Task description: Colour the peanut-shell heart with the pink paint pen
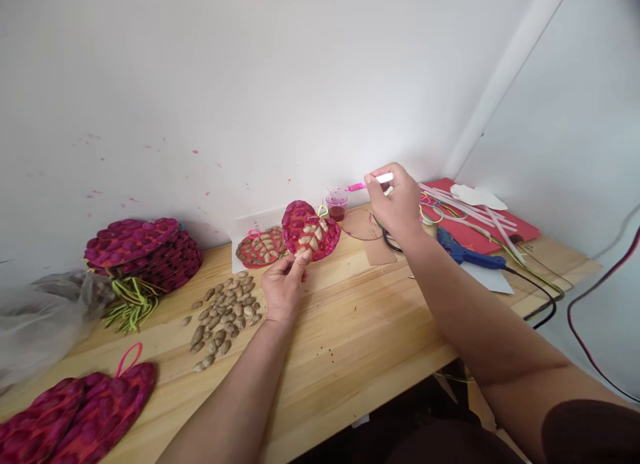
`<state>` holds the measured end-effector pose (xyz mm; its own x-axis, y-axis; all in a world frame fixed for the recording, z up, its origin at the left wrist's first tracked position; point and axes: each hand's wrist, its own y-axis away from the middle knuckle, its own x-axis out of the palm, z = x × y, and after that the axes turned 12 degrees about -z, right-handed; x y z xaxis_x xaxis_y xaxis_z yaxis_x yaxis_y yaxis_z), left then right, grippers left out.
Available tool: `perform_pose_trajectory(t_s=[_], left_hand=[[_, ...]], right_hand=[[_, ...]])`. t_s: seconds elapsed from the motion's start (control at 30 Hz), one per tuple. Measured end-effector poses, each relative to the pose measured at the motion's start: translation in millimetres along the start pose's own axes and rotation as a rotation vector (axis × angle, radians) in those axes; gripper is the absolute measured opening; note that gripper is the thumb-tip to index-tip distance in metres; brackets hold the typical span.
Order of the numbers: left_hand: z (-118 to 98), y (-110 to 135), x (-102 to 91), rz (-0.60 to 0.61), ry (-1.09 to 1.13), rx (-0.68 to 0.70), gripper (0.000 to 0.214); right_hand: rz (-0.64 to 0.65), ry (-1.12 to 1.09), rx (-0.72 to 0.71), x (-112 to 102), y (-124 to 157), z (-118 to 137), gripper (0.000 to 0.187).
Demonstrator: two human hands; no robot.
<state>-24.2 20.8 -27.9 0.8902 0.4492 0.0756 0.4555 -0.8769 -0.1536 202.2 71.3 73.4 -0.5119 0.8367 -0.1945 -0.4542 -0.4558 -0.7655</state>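
Note:
My left hand [287, 284] is closed, pinching the lower edge of a heart-shaped piece [311, 232] and holding it above the table. Tan, nut-like shells cover its middle, with magenta-coated ones around the border. A yellow-green loop [323, 211] shows at its upper right. My right hand [397, 201] is shut on a slim paintbrush [384, 178] with a white handle and a pink-stained front end. Just below the brush tip stands a clear plastic cup [337, 207] of red liquid. Behind my left hand, a red piece with uncoloured shells [261, 246] rests on white paper.
Loose shells [227, 314] lie left of my left hand. Stacked magenta pieces [143, 251] stand against the wall, with more [107, 407] at the front left. On the right are a blue glue gun [467, 256] with its cord, glue sticks [465, 211] and red sheets [523, 232].

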Motion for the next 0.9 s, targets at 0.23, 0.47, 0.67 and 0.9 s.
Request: perform_pose_trajectory(t_s=[0.23, 0.47, 0.67, 0.9], left_hand=[[4, -2, 2.1, 0.014, 0.089, -0.059, 0.038], [4, -1, 1.3, 0.016, 0.101, -0.065, 0.040], [3, -2, 2.6, 0.004, 0.090, -0.094, 0.040], [4, -2, 1.9, 0.017, 0.060, -0.083, 0.039]], right_hand=[[0.432, 0.449, -0.033, 53, -33, 2, 0.015], [0.616, 0.638, -0.003, 86, -35, -5, 0.026], [0.643, 0.646, -0.015, 89, -37, -6, 0.025], [0.577, 0.599, -0.045, 84, -33, -3, 0.025]])
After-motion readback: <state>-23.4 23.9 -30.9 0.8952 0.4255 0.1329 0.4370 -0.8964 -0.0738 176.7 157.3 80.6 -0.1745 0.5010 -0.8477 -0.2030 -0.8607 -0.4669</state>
